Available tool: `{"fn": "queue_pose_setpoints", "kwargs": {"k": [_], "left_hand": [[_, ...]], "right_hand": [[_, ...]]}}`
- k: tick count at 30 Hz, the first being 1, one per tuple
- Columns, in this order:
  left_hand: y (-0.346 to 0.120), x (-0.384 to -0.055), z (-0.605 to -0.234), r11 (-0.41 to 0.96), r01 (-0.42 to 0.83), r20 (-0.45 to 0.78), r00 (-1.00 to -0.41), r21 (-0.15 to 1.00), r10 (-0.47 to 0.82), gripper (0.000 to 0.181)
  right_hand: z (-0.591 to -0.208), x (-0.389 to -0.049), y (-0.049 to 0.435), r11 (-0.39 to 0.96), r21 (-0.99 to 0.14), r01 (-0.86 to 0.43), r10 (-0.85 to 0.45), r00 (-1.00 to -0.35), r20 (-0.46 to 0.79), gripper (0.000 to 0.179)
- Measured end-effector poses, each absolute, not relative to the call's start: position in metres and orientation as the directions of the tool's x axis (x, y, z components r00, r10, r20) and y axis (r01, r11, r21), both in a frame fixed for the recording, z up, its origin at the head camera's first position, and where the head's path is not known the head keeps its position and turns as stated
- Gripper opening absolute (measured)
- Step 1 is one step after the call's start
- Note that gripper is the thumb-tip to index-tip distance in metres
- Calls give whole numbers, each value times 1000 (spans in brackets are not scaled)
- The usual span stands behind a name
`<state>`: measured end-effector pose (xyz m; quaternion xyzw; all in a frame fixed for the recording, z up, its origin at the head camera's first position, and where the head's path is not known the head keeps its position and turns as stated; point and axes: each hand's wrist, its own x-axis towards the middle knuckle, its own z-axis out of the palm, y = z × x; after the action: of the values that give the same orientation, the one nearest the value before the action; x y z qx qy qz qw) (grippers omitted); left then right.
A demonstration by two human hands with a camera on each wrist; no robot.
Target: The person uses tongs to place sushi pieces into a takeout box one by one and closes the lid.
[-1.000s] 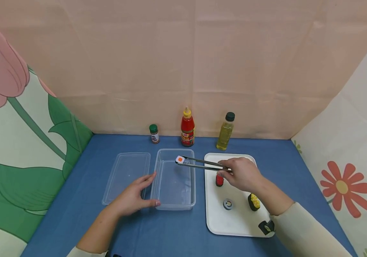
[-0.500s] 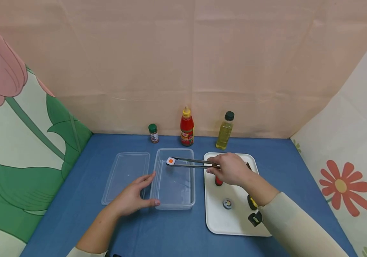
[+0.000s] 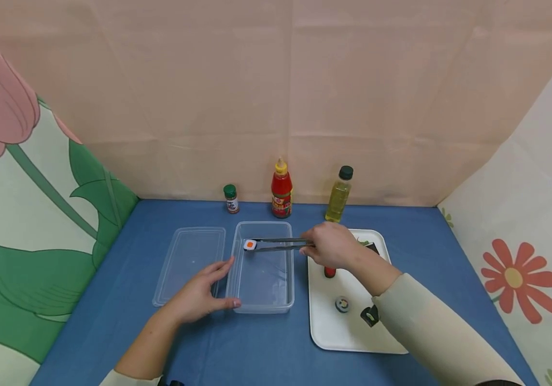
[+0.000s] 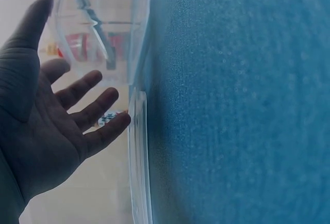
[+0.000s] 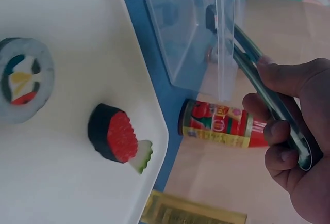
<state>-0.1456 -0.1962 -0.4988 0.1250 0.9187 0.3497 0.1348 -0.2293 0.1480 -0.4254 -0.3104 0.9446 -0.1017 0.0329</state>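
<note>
My right hand [image 3: 336,244] grips metal tongs [image 5: 268,97], its fingers curled round their arms. At the tips of the tongs is a toy sushi roll [image 3: 250,245], white with an orange centre. It appears over the far left part of a clear plastic container [image 3: 291,289], low within its outline. With thumb and fingers spread, my left hand [image 3: 201,295] rests at the container's left side, fingertips right at the rim. The wrist view of this hand [image 4: 56,115] shows the palm bare and the fingers extended beside the clear wall.
Left of the container lies a clear lid [image 3: 191,262]. A white tray [image 3: 326,338] on the right bears a round roll [image 3: 342,304], red-topped sushi [image 5: 111,133] and a black-wrapped piece [image 3: 369,316]. Behind stand a spice jar [image 3: 231,199], red sauce bottle [image 3: 281,193] and oil bottle [image 3: 338,198].
My right hand has moved left from over the tray, carrying the sushi roll in the tongs further left across the container. My left hand has stayed at the container's side.
</note>
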Motion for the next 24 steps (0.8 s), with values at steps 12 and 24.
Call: {"fn": "queue_pose_setpoints", "kwargs": {"k": [12, 24], "left_hand": [[-196, -147, -497, 720, 134, -166, -929, 681, 330, 104], [-198, -146, -500, 716, 156, -147, -928, 681, 342, 104]], "right_hand": [[-425, -238, 131, 794, -171, -583, -597, -802, -39, 21], [-432, -244, 126, 811, -197, -551, -572, -818, -66, 22]]}}
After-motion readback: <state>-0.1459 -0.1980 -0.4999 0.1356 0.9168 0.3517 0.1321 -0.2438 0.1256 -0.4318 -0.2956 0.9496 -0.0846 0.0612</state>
